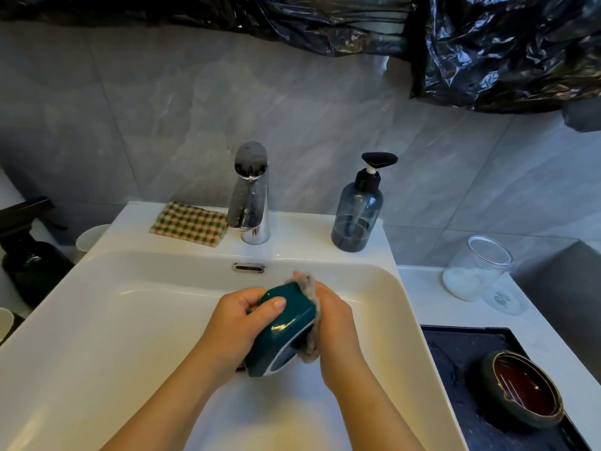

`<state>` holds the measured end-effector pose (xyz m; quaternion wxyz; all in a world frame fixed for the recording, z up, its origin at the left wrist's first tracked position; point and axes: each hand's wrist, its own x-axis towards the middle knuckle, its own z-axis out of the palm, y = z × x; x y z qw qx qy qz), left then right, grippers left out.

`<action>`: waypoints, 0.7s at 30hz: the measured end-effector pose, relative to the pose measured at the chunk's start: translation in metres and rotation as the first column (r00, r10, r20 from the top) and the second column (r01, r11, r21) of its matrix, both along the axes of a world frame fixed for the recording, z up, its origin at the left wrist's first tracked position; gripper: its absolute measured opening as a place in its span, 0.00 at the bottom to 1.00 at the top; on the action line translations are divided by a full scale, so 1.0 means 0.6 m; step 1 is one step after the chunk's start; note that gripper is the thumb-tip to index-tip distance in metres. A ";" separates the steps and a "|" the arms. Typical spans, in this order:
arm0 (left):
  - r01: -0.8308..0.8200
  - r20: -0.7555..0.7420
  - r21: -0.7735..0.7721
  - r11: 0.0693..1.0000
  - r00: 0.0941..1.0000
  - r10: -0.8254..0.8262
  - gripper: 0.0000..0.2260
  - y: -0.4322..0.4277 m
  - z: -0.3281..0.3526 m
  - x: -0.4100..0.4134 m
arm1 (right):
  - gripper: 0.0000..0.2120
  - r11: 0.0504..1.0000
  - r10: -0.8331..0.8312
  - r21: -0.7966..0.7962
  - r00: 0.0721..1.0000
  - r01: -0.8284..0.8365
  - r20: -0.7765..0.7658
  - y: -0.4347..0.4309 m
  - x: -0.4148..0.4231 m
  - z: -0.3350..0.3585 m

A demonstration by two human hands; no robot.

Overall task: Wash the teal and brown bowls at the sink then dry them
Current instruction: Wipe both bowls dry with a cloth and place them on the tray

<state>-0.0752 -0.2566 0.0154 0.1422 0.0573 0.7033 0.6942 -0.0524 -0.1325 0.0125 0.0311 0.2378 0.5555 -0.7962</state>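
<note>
Over the middle of the white sink (97,320), my left hand (237,323) grips the teal bowl (283,330), which is tipped on its side with its thumb across the outer wall. My right hand (335,323) holds a grey-brown cloth (310,307) pressed against the bowl's right side. The brown bowl (523,388) sits upright on a dark tray (455,346) to the right of the sink.
A chrome faucet (250,196) stands at the back, with no water seen running. Beside it lie a checked cloth (190,223) and a blue pump bottle (357,206). A clear jar (474,268) stands on the right counter. Dark bottles stand at the far left.
</note>
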 end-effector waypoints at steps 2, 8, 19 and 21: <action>-0.041 0.077 0.176 0.984 0.997 0.028 0.06 0.004 0.007 0.001 | 0.20 0.981 0.032 -0.192 0.999 -0.024 0.041 0.006 0.003 -0.002; 0.033 0.123 0.169 0.985 0.991 -0.054 0.09 0.005 0.008 0.002 | 0.22 0.952 -0.083 -0.297 0.996 0.076 -0.011 0.005 0.004 -0.010; 0.016 0.075 -0.124 0.992 0.997 -0.006 0.15 0.009 0.002 -0.001 | 0.09 0.914 -0.002 0.391 0.968 0.104 -0.252 -0.019 0.009 -0.012; -0.008 0.075 -0.076 0.997 0.997 0.013 0.15 0.005 0.000 0.000 | 0.11 0.978 -0.089 0.187 0.996 0.088 -0.003 -0.015 0.005 0.000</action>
